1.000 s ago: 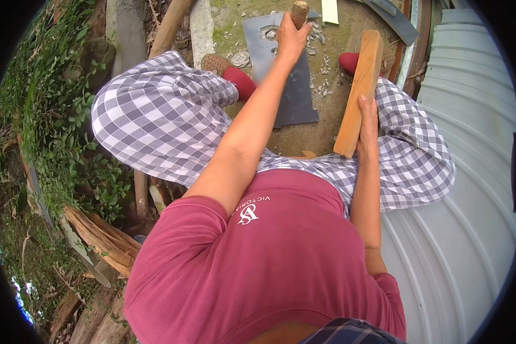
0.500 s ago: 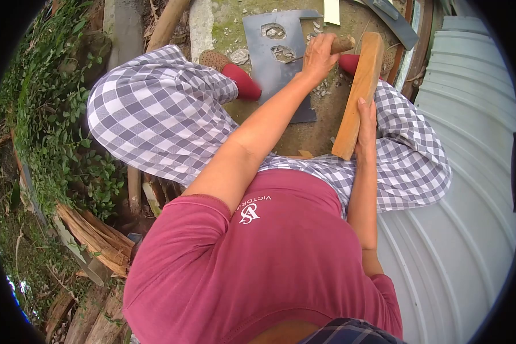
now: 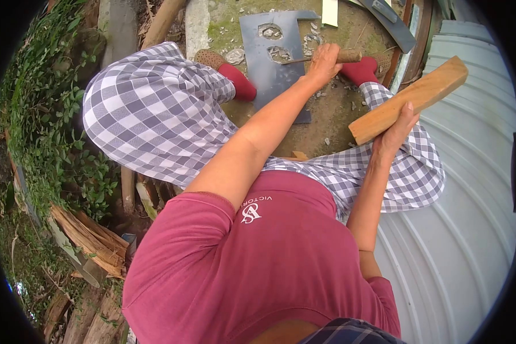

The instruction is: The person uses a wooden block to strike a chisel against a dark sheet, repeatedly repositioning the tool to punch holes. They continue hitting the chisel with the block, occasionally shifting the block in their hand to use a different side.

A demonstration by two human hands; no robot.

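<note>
My left hand (image 3: 325, 63) is closed around a chisel (image 3: 351, 55) with a round wooden handle. Its thin metal shaft points left, with the tip by the lower of two ragged holes in a flat grey sheet (image 3: 278, 86). The sheet lies on the ground between my feet. Over my right knee, my right hand (image 3: 400, 127) grips a thick wooden block (image 3: 415, 96) near its lower end. The block is tilted, its far end up to the right, apart from the chisel.
Broken grey chips (image 3: 312, 39) lie around the sheet. A dark grey strip (image 3: 391, 26) and a pale yellow piece (image 3: 329, 12) are at the top. Ribbed metal sheeting (image 3: 464, 172) runs along the right. Green plants (image 3: 46, 126) and split wood (image 3: 92, 238) are on the left.
The wooden block has swung right, away from the chisel, and turned from nearly upright in view to a slant. The left hand with the chisel has shifted slightly right and down.
</note>
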